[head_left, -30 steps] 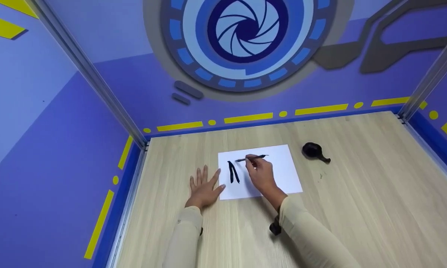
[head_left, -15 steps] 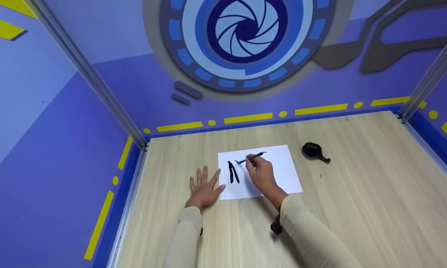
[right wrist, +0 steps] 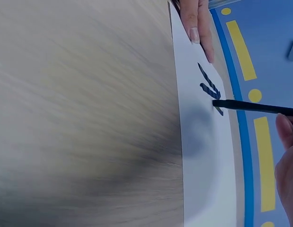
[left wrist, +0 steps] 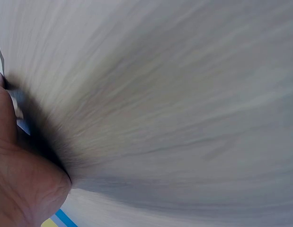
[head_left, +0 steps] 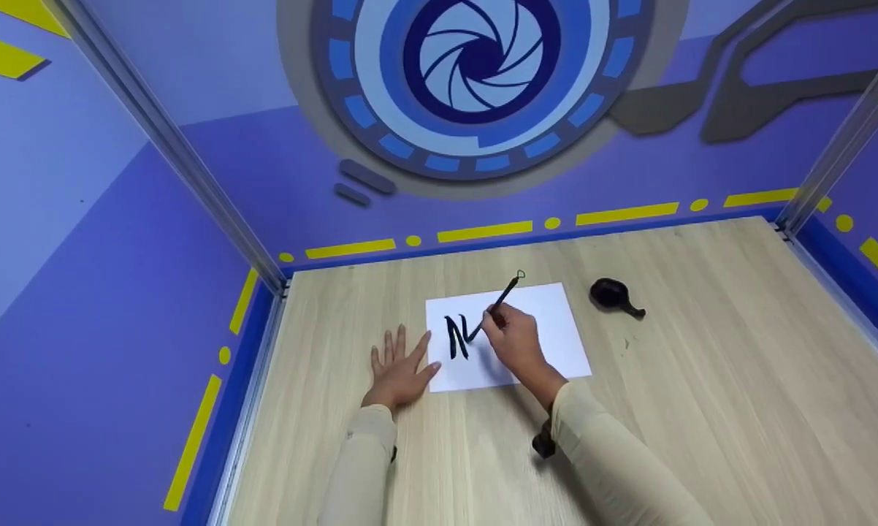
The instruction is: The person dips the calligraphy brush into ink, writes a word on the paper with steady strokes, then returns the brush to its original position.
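one black brush [right wrist: 255,107] is pinched in the right hand [head_left: 516,341], its tip on the white paper [head_left: 565,343] toward nine o'clock; the left hand [head_left: 401,375], fingers spread, rests on the desk [head_left: 702,351] at the paper's eight o'clock.

I count two hands [head_left: 400,376] [head_left: 516,340], one calligraphy brush [head_left: 505,294], one paper sheet [head_left: 559,336], three black strokes [head_left: 452,345], one handled dish [head_left: 609,294], one desk [head_left: 702,365].

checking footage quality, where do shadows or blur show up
Head: mostly clear, faint shadow on the paper by the right hand; left wrist: table grain smeared, dark shadow beside the left hand; right wrist: grey shadow on the paper, table blurred.
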`<state>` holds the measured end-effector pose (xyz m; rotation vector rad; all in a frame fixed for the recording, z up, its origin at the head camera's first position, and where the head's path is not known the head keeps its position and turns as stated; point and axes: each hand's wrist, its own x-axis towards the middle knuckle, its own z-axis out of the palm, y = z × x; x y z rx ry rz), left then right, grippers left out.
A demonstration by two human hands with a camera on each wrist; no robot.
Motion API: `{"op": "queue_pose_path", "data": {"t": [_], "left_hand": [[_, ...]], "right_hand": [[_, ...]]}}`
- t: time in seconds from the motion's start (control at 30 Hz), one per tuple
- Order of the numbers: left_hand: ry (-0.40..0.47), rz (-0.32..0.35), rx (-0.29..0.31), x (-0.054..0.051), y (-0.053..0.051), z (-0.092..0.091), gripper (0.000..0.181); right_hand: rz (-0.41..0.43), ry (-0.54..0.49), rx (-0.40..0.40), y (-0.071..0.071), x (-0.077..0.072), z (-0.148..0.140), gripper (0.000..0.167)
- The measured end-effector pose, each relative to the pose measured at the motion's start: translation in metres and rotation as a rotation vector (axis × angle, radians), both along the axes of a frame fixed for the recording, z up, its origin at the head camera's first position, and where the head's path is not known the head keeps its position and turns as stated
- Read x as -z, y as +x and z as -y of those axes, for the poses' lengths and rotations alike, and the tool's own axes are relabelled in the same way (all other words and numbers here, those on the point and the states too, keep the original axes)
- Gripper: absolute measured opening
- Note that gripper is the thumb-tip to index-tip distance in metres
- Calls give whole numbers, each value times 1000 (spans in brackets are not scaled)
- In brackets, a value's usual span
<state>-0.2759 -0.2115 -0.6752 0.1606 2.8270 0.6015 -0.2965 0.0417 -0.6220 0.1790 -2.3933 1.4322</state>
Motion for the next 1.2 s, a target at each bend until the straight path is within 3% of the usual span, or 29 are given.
{"op": "queue_pose_path", "data": {"t": [0.27,0.63,1.2], "left_hand": [[9,-8,-7,0,0,-1,72],[-1,7,-3,2,-2,0,72],[30,39,-13,-19,7,-6,71]], "right_hand": [[12,-4,-20,5,-6,-1,13],[-53,-136,54,7,-13,-5,21],[8,-326,82,10,-5,-22,19]]}}
